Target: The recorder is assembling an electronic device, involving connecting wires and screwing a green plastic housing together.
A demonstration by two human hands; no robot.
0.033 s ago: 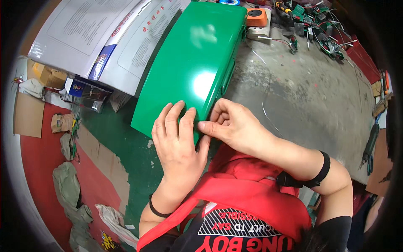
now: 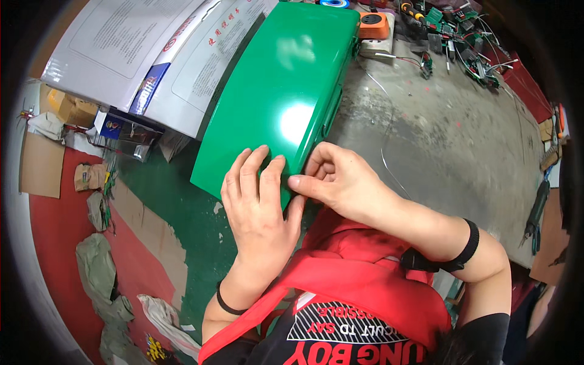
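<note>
A long green metal case (image 2: 274,79) lies closed in front of me, its shiny lid facing up. Along its right side I see a green carrying handle (image 2: 330,114) and, near the far end, a small latch (image 2: 354,48). My left hand (image 2: 258,207) rests on the near end of the lid, fingers spread and its thumb down by the near edge. Close beside it, my right hand (image 2: 333,182) is closed at the case's right edge, fingers curled and thumb against the rim. Whatever lies under those curled fingers is hidden.
Large white printed cartons (image 2: 194,67) stand left of the case. On the grey worktop (image 2: 450,146) are a thin white wire, an orange socket adapter (image 2: 373,25) on a power strip, and circuit boards with loose wires (image 2: 468,48). A cutting tool (image 2: 536,207) lies at the right edge.
</note>
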